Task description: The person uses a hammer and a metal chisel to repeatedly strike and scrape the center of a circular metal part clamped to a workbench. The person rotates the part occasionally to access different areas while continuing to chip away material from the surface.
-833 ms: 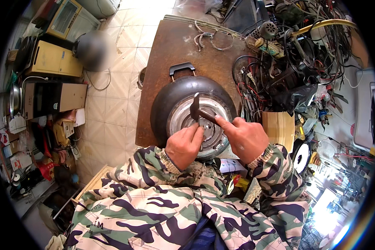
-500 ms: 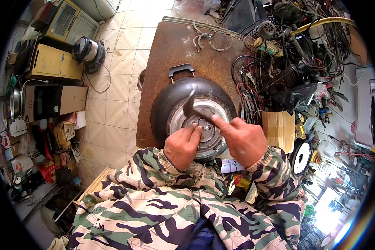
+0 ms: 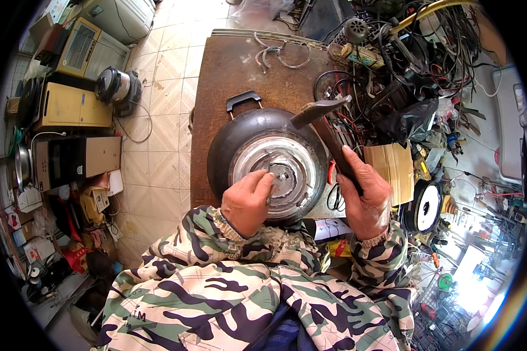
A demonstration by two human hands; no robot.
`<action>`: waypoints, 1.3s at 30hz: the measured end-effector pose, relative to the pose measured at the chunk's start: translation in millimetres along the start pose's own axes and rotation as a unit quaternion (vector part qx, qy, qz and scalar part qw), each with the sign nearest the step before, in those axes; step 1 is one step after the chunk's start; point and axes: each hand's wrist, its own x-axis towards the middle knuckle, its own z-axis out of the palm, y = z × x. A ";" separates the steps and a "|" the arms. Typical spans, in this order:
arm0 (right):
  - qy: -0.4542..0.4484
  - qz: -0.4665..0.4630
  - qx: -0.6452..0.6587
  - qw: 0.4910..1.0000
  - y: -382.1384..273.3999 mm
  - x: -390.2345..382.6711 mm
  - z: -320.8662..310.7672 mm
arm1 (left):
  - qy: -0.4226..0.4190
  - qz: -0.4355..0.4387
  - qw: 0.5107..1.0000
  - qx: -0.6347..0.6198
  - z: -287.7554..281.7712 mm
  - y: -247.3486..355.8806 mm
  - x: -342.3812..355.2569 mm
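A dark, round pan (image 3: 221, 155) lies bottom up on the brown worktop, its black side handle (image 3: 243, 100) pointing away from me. Set in its underside is a silvery ringed metal base (image 3: 245, 157) with a rough, broken-looking centre. Over the left part of that base, my left hand (image 3: 246, 202) is closed in a pinch; whatever is between thumb and forefinger is too small to name. My right hand (image 3: 366, 199) is wrapped round the handle of a hammer (image 3: 321, 110). The hammer's head is raised over the pan's far right rim, apart from the base.
Bent pale tubes (image 3: 281, 55) lie at the worktop's far end. Tangled cables (image 3: 336, 85) crowd its right side, near a cardboard piece (image 3: 389, 169) and a black-rimmed white spool (image 3: 427, 205). At left, a cooker (image 3: 114, 86) and a yellow cabinet (image 3: 76, 105) flank the tiled floor.
My right hand has lifted the hammer up and to the right, away from the base centre. The left hand keeps its pinch over the base. The whole view has shifted slightly.
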 end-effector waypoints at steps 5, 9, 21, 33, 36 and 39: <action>0.012 0.054 0.014 0.998 16.7 -26.7 2.8 | -0.013 -0.013 0.997 -0.076 -6.4 -0.9 6.8; -0.002 0.101 0.030 0.994 19.3 -38.3 7.3 | -0.020 -0.008 0.995 -0.100 -1.2 -3.4 11.2; 0.004 0.087 0.027 0.996 27.0 -33.5 13.3 | -0.182 -0.010 0.973 -0.144 -26.3 -26.8 67.0; 0.043 0.133 0.065 0.988 39.6 -70.6 43.4 | -0.195 0.005 0.972 -0.129 -23.4 -23.0 65.8; 0.027 0.155 0.064 0.986 37.0 -77.8 50.1 | -0.190 0.010 0.973 -0.133 -22.2 -22.6 64.3; 0.027 0.124 0.025 0.992 37.2 -78.4 52.4 | -0.193 0.012 0.972 -0.134 -22.0 -25.3 64.9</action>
